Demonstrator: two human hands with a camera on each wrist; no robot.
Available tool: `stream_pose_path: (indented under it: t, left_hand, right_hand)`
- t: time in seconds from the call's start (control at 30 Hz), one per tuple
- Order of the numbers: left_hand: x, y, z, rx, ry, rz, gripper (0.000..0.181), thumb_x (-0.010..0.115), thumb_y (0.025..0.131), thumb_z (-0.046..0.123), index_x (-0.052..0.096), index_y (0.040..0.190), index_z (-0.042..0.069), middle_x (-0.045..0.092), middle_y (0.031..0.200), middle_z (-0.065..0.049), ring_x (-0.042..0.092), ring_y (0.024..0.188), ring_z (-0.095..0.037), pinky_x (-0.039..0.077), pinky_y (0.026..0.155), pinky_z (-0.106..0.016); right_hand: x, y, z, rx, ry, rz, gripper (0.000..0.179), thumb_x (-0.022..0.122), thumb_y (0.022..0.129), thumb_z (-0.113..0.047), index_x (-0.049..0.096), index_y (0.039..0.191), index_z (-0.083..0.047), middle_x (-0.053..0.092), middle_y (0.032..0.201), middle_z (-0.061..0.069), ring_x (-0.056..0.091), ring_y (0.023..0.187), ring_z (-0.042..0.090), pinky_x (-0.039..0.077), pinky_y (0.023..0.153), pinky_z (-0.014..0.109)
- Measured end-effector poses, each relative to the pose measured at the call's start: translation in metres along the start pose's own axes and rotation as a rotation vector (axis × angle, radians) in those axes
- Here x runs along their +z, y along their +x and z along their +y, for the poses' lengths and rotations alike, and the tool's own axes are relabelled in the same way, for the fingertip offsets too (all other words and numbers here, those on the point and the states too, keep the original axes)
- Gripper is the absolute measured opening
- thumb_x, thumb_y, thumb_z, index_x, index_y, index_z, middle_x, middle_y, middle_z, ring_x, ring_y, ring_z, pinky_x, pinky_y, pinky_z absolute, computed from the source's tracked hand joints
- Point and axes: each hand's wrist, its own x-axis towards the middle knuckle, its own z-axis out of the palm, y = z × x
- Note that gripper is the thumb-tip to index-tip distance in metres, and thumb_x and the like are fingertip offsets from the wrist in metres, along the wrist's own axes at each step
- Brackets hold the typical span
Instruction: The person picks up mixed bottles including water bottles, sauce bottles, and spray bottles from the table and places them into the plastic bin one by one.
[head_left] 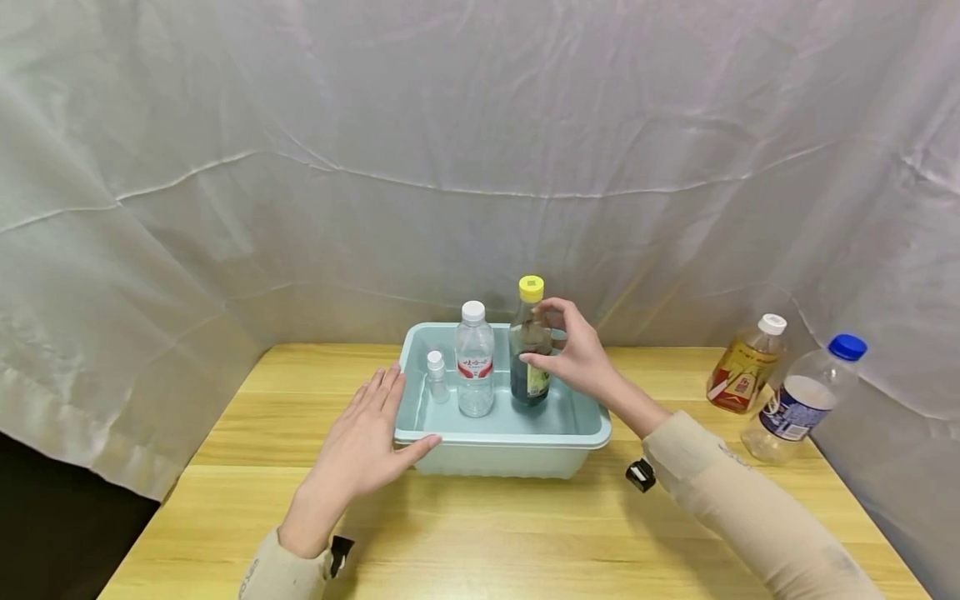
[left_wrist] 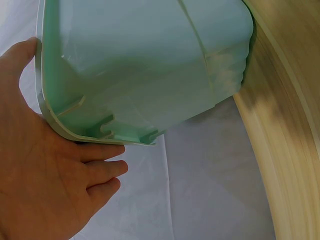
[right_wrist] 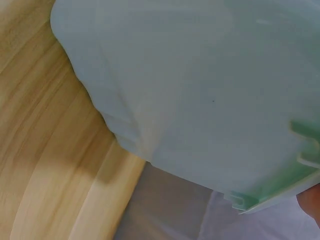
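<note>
A pale blue-green plastic basin stands on the table. My left hand rests against its left rim, fingers straight and thumb along the front edge; the left wrist view shows the hand at the basin's corner. Inside the basin, a dark sauce bottle with a yellow cap stands upright on the right. My right hand curls thumb and fingers round its upper part. To its left are a clear water bottle with a white cap and a small clear bottle, both upright.
On the wooden table, at the right, stand an amber drink bottle with a white cap and a clear bottle with a blue cap. A grey cloth hangs behind the table.
</note>
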Motion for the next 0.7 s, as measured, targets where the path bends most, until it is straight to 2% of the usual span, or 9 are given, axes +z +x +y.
stream_pose_path:
  t: [0.27, 0.57, 0.7]
  left_hand:
    - [0.001, 0.0, 0.0, -0.001, -0.004, -0.002, 0.109, 0.054, 0.092, 0.077, 0.029, 0.161, -0.005, 0.022, 0.17, -0.021, 0.022, 0.157, -0.04, 0.023, 0.127, -0.053]
    - [0.001, 0.0, -0.002, -0.002, -0.001, 0.0, 0.11, 0.054, 0.092, 0.077, 0.029, 0.161, -0.005, 0.021, 0.169, -0.021, 0.022, 0.156, -0.041, 0.023, 0.126, -0.053]
    - [0.001, 0.0, -0.002, 0.002, 0.005, 0.002, 0.11, 0.053, 0.093, 0.077, 0.029, 0.161, -0.005, 0.022, 0.169, -0.021, 0.023, 0.156, -0.041, 0.023, 0.126, -0.053]
  right_hand:
    - [0.002, 0.007, 0.003, 0.052, -0.019, -0.071, 0.082, 0.091, 0.076, 0.003, 0.04, 0.14, 0.0, 0.055, 0.135, 0.017, 0.061, 0.127, 0.041, 0.057, 0.099, 0.055]
    - [0.007, 0.014, 0.005, 0.136, -0.016, -0.142, 0.084, 0.092, 0.073, 0.004, 0.04, 0.138, -0.001, 0.055, 0.135, 0.019, 0.062, 0.126, 0.043, 0.059, 0.097, 0.048]
    - [0.008, 0.017, 0.007, 0.163, -0.003, -0.158, 0.084, 0.092, 0.073, 0.004, 0.039, 0.137, -0.003, 0.054, 0.135, 0.018, 0.062, 0.127, 0.041, 0.059, 0.097, 0.049]
